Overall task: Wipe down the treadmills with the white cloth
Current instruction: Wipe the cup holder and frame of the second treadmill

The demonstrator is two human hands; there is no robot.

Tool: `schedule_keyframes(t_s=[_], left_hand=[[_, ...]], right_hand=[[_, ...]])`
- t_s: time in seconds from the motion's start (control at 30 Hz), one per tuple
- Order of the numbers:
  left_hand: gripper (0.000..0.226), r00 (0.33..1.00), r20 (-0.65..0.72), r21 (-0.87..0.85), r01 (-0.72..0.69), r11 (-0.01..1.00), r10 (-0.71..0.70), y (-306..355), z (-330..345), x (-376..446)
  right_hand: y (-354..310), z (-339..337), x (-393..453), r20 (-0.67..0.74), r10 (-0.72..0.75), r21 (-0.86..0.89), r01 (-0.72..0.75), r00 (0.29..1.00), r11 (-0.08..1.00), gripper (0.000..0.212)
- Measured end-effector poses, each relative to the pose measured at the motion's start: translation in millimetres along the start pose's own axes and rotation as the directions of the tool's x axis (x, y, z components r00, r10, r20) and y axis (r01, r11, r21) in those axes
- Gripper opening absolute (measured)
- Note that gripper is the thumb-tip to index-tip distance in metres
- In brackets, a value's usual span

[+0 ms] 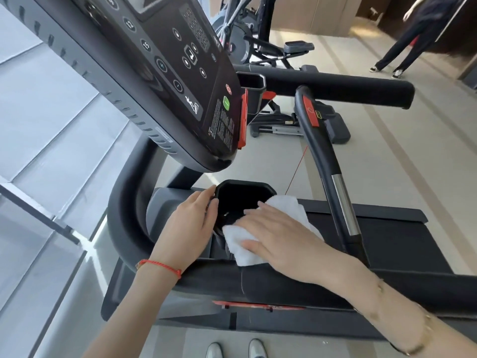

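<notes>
cloth (pixel 273 228) white | treadmill (pixel 271 282) black, red trim | start button (pixel 226 103) green

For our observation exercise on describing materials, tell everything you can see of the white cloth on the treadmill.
The white cloth looks like soft terry towelling, bunched and folded rather than spread out. It lies at the edge of the black cup holder on the treadmill, partly draped over the holder's rim. The right hand presses flat on it with straight fingers, hiding its middle. White folds show on either side of the hand.
</notes>
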State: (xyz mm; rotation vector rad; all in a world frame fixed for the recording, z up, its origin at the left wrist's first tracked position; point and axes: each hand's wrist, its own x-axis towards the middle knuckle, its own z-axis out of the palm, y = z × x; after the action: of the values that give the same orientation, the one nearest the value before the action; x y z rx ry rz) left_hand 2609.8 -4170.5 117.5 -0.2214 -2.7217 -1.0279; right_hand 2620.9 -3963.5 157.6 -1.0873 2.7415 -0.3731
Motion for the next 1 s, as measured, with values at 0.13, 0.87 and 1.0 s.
schedule_keyframes(t_s=[0.13, 0.87, 1.0], left_hand=[[0.042, 1.000, 0.015, -0.048, 0.017, 0.999, -0.016, 1, -1, -1], [0.048, 0.999, 0.052, 0.010, 0.007, 1.000, -0.008, 5, -5, -5], [0.049, 0.998, 0.062, 0.011, 0.017, 1.000, -0.018, 6, -5, -5]], right_hand=[[-23, 4, 28, -0.046, 0.074, -0.053, -0.077, 0.996, 0.996, 0.036], [-16, 20, -23, -0.184, 0.455, 0.469, -0.328, 0.871, 0.820, 0.050], [-15, 27, -16, -0.161, 0.598, 0.510, -0.453, 0.785, 0.732, 0.056]])
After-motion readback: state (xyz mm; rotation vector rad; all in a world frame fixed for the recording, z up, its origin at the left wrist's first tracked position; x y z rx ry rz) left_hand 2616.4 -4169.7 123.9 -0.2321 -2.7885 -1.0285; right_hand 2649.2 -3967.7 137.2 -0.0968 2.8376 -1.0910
